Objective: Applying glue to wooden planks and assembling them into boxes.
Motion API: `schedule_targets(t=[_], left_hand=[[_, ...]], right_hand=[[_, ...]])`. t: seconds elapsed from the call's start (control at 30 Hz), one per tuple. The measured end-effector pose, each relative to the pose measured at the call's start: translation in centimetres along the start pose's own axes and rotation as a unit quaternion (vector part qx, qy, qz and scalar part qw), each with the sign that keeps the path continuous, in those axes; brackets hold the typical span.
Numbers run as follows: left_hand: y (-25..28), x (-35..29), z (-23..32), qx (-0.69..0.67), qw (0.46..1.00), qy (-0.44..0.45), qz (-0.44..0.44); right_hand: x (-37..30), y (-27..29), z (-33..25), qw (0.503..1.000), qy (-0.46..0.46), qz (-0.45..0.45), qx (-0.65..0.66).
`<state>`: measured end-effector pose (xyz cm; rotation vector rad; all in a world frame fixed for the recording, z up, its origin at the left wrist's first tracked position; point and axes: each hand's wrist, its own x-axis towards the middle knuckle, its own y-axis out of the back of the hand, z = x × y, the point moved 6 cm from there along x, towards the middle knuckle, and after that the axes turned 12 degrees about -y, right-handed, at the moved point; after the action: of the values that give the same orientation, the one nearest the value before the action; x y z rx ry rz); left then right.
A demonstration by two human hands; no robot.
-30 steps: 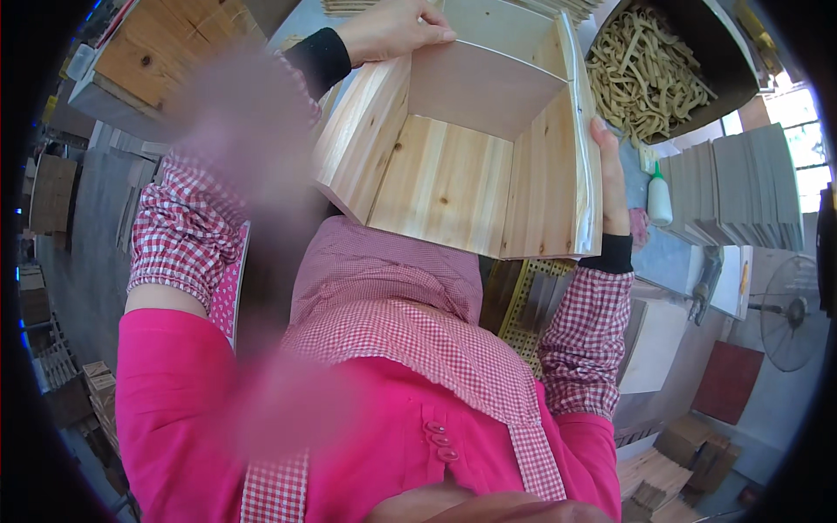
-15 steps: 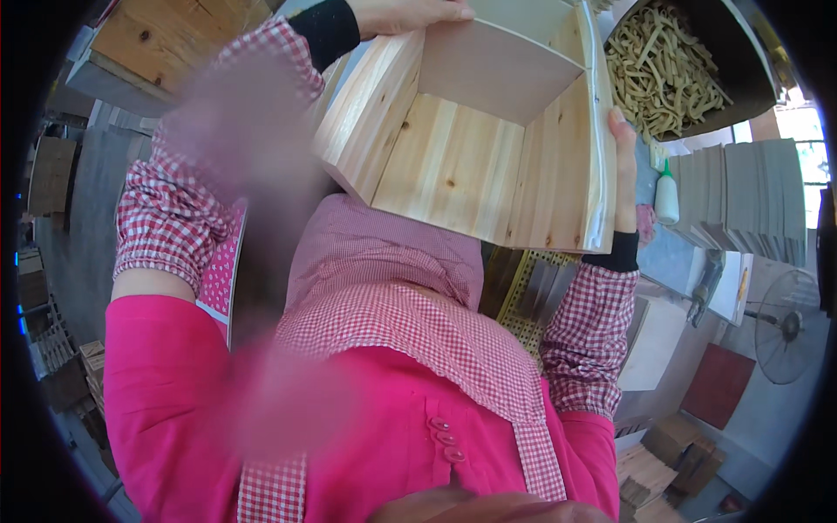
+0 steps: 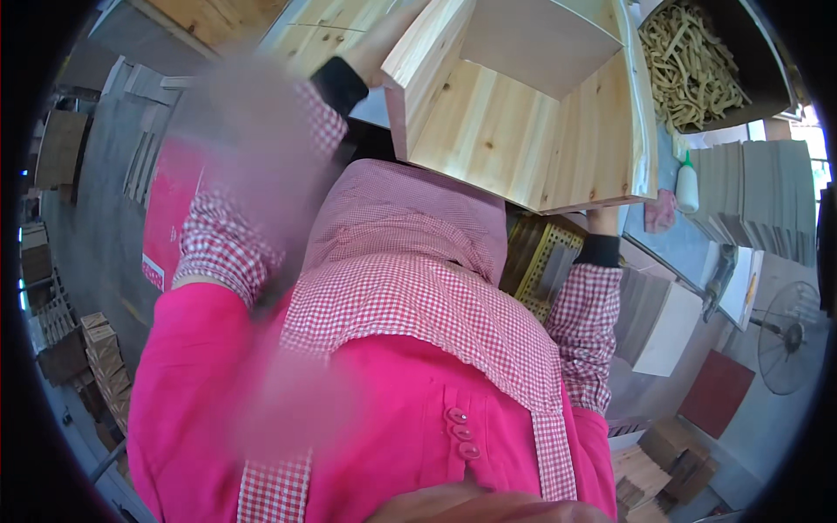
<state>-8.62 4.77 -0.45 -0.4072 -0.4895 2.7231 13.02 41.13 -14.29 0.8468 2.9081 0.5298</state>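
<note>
An open box of pale, knotty wood is tilted in front of my lap, with its inside facing me. A smooth plain panel forms its far inner wall. My left hand reaches up beside the box's left wall, and its fingers are hidden behind that wall or cut off by the upper edge. At the box's lower right corner, part of my right hand shows below the wood. The rest of it goes behind the right wall, where it supports the box, with the fingers out of sight.
At the upper right a dark carton holds many thin wood strips. Near it stand a white bottle with a green tip, a pink cloth and stacked grey boards. A flat wooden panel lies behind my left hand.
The box has shifted right and turned slightly. My left hand has left its top edge and moved down beside its left wall. My right thumb, seen earlier on its right side, is hidden.
</note>
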Motion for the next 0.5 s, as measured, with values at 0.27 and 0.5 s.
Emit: schedule_targets(t=[0.27, 0.5], left_hand=[[1.0, 0.5, -4.0, -0.076, 0.996, -0.019, -0.049], [8.8, -11.2, -2.3, 0.094, 0.940, -0.154, 0.288]], right_hand=[[-3.2, -2.0, -1.5, 0.957, -0.236, -0.149, -0.078], [-4.1, 3.0, -8.1, 0.986, 0.023, 0.162, -0.026]])
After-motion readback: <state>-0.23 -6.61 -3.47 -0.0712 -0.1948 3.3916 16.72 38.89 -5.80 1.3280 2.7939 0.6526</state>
